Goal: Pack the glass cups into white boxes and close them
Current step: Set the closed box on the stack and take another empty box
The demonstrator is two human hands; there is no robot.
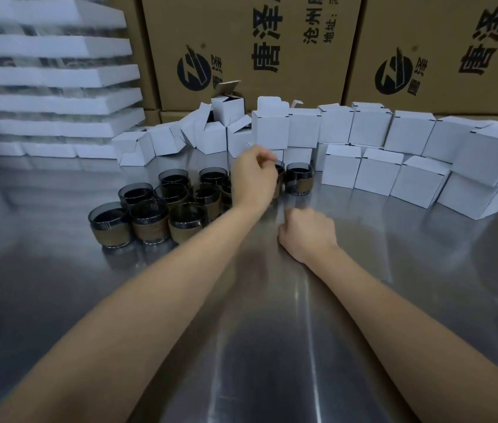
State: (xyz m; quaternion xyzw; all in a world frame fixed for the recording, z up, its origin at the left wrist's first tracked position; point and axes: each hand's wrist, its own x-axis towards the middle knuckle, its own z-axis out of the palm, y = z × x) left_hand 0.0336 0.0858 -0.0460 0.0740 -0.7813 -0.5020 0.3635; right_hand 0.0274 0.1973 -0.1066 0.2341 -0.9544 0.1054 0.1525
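Glass cups (147, 221) flank curled left hand (254, 178), grasp unclear; right hand (307, 233), clenched empty, sits nearer.

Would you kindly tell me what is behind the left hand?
Behind the left hand stands a dark glass cup, mostly covered; white boxes rise beyond. Whether the hand touches it cannot be seen.

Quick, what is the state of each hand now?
Left hand: fingers curled above the dark glass cups with brown bands; blurred, a grip cannot be told.
Right hand: closed fist on the shiny metal table, holding nothing.
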